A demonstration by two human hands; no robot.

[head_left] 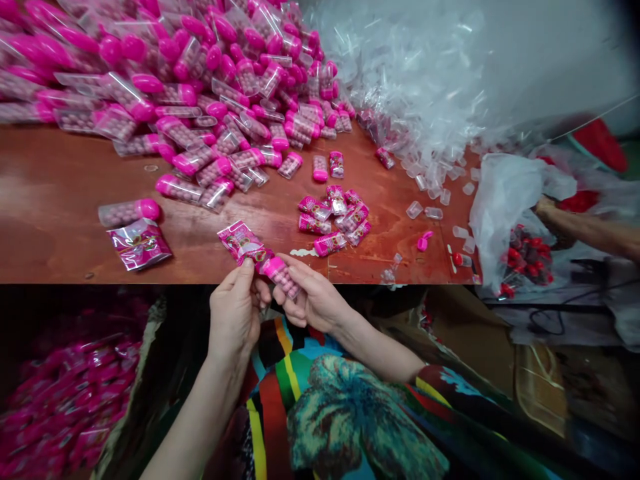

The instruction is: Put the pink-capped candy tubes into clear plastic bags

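Nearest is the patterned clothing (350,413) of the person, below the near edge of the table (55,233). Beneath the table's left part lies a heap of pink packets (85,393), dim and partly blurred.

At the table's near edge, the left hand (234,310) pinches a pink printed wrapper (243,241) between thumb and fingers. The right hand (315,293) grasps a clear tube (284,279) of pink balls, tilted, its pink cap end against the wrapper's right end. Whether the cap is inside the wrapper I cannot tell.

Along the table's near edge, to the left, a foil packet (140,245) lies touching a larger capped tube (129,213). Toward the table's right end are a red-capped piece (461,260) and a small pink piece (424,241). A group of small wrapped tubes (336,220) lies near the table's middle.

Off the table's right end, a white plastic bag (493,213) stands near red-topped pieces (527,260), with another person's arm (590,227) reaching in beside it.

Across the table's far left spreads a big pile of pink-capped tubes (200,100); to its right is a heap of clear plastic pieces (415,80).
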